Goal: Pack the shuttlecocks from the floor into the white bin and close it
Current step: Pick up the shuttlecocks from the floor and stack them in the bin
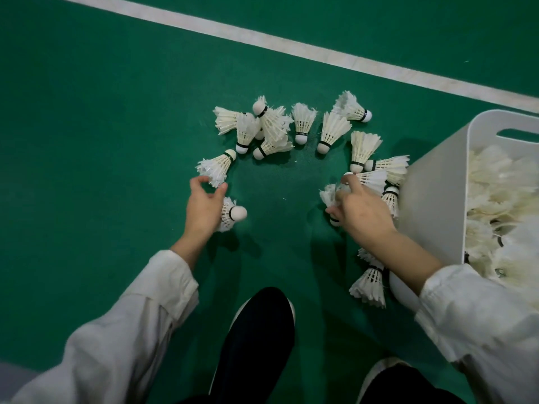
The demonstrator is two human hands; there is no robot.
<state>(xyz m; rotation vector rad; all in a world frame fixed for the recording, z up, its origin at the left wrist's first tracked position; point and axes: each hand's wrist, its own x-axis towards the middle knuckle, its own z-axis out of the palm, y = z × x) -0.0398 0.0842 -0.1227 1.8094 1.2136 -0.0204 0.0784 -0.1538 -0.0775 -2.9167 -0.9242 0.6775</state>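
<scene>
1 shuttlecock [233, 213] in left fingers [197, 182], 1 in right fingers [354, 183]

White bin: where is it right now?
In the head view the white bin sits at the right edge on the green floor, just beyond the right hand.

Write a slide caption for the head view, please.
The left hand and right hand gather white feather shuttlecocks off the green court floor beside the open white plastic bin.

Loose off-white cloth left sleeve [122, 325] and matching right sleeve [478, 322], both long, creased, with wide cuffs at the wrists. Dark fabric left shoe [256, 339], rounded toe, thin white sole edge.
</scene>
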